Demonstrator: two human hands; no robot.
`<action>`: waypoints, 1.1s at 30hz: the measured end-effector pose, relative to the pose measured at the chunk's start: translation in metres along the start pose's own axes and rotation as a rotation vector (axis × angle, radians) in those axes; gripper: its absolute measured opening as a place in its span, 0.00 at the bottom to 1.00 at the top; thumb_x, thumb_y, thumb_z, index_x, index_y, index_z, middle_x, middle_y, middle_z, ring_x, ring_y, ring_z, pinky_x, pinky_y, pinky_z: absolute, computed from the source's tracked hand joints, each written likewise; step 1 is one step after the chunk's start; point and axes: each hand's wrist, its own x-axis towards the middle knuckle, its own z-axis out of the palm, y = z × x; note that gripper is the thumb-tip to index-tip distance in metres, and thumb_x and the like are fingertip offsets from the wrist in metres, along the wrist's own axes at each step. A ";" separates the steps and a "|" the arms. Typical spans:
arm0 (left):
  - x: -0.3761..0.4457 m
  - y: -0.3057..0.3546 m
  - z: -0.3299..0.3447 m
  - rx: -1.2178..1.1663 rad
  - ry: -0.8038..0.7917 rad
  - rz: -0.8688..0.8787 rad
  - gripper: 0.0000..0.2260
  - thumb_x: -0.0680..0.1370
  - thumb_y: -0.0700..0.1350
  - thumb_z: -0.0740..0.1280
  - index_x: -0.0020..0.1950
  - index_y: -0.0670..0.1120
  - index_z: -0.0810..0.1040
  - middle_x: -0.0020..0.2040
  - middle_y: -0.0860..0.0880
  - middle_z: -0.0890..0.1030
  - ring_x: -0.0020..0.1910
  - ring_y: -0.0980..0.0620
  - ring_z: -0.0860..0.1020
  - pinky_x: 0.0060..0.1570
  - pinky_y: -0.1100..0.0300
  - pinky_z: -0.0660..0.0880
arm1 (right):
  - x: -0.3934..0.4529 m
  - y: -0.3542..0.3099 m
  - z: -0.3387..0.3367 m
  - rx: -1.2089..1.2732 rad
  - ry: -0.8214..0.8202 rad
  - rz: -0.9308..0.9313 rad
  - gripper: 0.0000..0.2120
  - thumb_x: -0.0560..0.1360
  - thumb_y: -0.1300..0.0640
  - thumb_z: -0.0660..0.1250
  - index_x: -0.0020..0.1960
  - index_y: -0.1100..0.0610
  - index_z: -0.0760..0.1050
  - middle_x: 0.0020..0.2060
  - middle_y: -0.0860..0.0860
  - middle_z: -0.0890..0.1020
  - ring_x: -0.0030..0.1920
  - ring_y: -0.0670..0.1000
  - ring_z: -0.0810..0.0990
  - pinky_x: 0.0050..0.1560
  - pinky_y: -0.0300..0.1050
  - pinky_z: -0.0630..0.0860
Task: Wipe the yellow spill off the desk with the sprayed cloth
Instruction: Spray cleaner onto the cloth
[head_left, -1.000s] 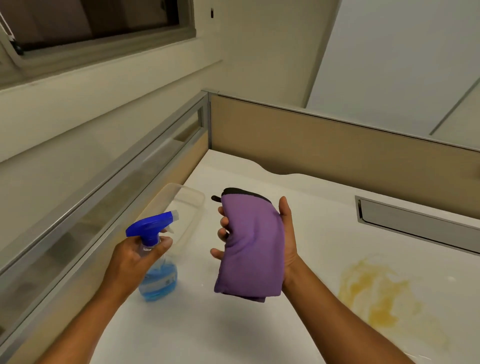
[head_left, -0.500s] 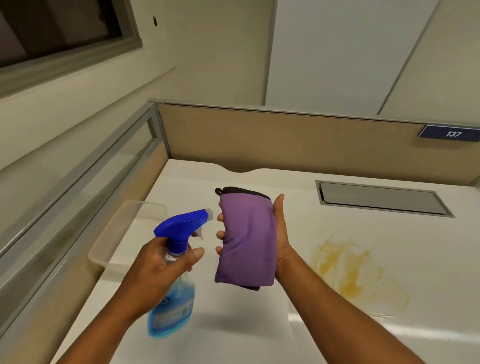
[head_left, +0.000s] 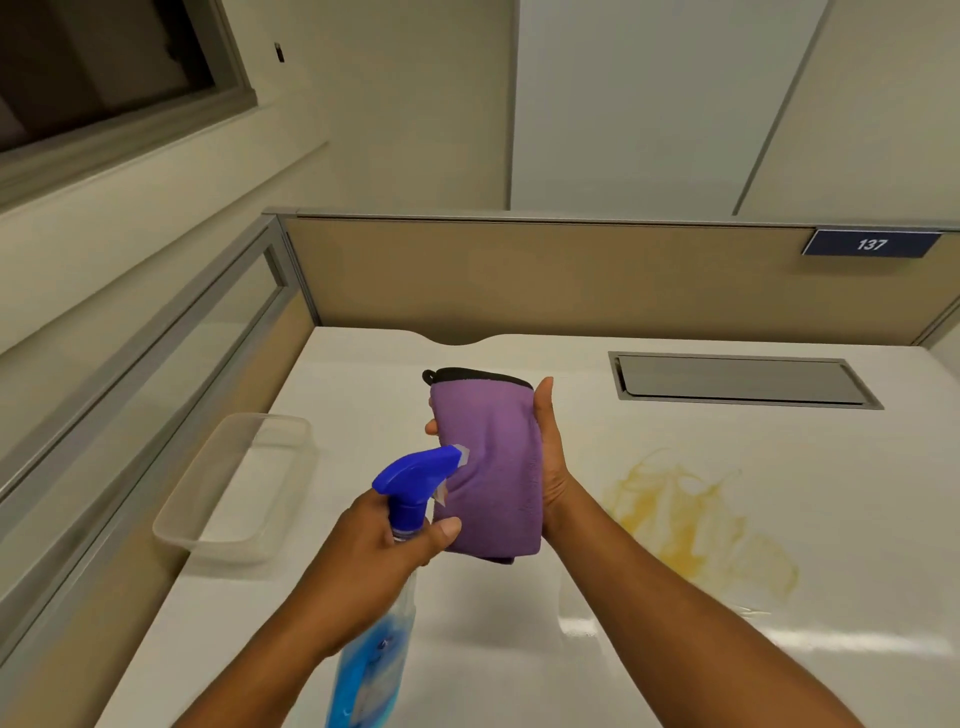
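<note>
My right hand (head_left: 551, 467) holds a folded purple cloth (head_left: 493, 467) upright above the white desk (head_left: 519, 649). My left hand (head_left: 379, 551) grips a spray bottle (head_left: 410, 488) with a blue trigger head and blue liquid; its nozzle sits right against the cloth's front face. A yellow spill (head_left: 691, 525) is smeared on the desk to the right of my right wrist, apart from the cloth.
A clear plastic tray (head_left: 234, 483) sits at the desk's left side. A grey cable hatch (head_left: 737, 382) is set into the desk at the back right. Tan partition panels (head_left: 519, 280) wall the back and left, with a "137" sign (head_left: 872, 244).
My left hand has lifted the spray bottle off the desk and brought it right, up to the cloth. The cloth stays held in my right hand. The view has turned right.
</note>
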 end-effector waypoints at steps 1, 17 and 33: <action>-0.001 0.000 0.003 0.009 0.013 0.011 0.13 0.78 0.53 0.76 0.52 0.46 0.78 0.42 0.48 0.82 0.43 0.50 0.82 0.43 0.63 0.75 | 0.000 0.000 -0.001 0.002 -0.006 0.005 0.52 0.71 0.18 0.48 0.69 0.58 0.81 0.63 0.61 0.84 0.59 0.59 0.86 0.57 0.55 0.84; 0.008 0.015 0.019 0.094 0.281 0.092 0.12 0.80 0.58 0.71 0.55 0.53 0.76 0.41 0.51 0.82 0.41 0.48 0.84 0.36 0.67 0.75 | 0.009 0.002 -0.002 0.042 0.026 -0.003 0.46 0.71 0.22 0.58 0.66 0.59 0.83 0.61 0.60 0.85 0.58 0.59 0.86 0.58 0.57 0.84; 0.003 0.039 0.035 0.210 0.246 0.102 0.09 0.82 0.56 0.69 0.53 0.52 0.74 0.42 0.51 0.81 0.41 0.47 0.84 0.35 0.69 0.74 | 0.010 0.006 0.007 -0.019 -0.013 0.046 0.50 0.69 0.18 0.58 0.68 0.59 0.82 0.62 0.61 0.84 0.59 0.59 0.85 0.60 0.55 0.83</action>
